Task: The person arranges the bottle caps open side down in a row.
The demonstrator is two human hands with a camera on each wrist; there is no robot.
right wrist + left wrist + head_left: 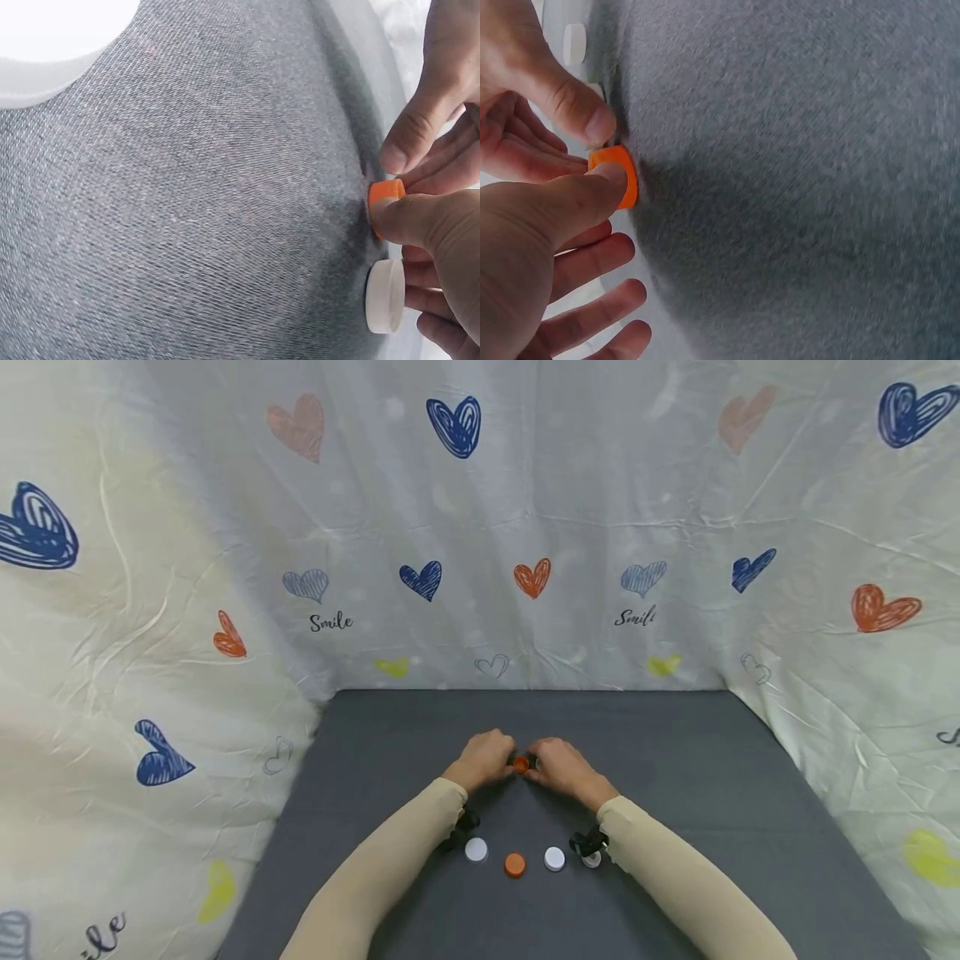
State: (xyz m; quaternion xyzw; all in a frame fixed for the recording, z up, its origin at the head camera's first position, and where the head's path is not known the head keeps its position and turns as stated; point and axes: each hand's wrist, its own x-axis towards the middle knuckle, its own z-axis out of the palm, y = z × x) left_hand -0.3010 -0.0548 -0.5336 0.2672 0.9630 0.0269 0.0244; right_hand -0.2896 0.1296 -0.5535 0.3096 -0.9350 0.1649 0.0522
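An orange bottle cap [521, 764] stands between my two hands on the dark grey cloth. My left hand [487, 758] pinches it from the left; in the left wrist view the thumb [604, 187] lies over the cap and the other fingers spread apart. From the other side my right hand [564, 768] pinches the same cap, its thumb [405, 217] lying across it in the right wrist view. Both index fingertips are hidden behind the cap. A white bottle cap [385, 296] stands on edge beside the orange one, close to my right hand's remaining fingers.
Nearer to me, between the forearms, lie a white cap [476, 849], another orange cap [514, 864] and a second white cap [554, 858]. One more white cap [592, 858] is partly covered by the right wrist strap. A heart-printed curtain [525, 527] surrounds the table.
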